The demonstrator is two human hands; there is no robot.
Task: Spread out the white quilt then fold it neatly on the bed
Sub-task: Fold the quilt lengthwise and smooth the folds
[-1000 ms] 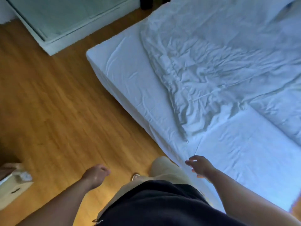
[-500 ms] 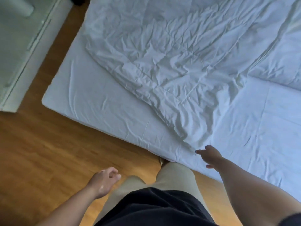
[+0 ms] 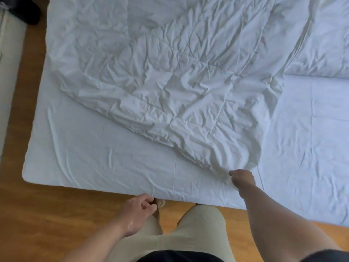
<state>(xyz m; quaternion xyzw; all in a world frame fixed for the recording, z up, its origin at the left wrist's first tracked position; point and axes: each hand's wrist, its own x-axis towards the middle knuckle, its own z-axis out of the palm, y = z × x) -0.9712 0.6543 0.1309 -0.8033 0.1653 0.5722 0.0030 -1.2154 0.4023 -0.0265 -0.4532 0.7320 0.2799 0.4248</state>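
The task is at its beginning. The quilt [image 3: 170,82] lies on the bed [image 3: 94,157], turned at an angle and full of creases, with its near corner pointing to the person. It is not yet spread flat, and no fold is made, so I judge that almost all the work is left.

The right hand [image 3: 242,176] is at this near corner. Its grip is narrow, the fingers are curled on the cloth, and the cloth gathers toward them, so it seems to hold the corner. The left hand [image 3: 138,210] hangs by the bed edge, loosely curled, holding nothing.

The quilt looks soft, thin and stitched in squares. The sheet under it is smoother, with only a few long wrinkles. The floor [image 3: 37,214] is warm-coloured wood.
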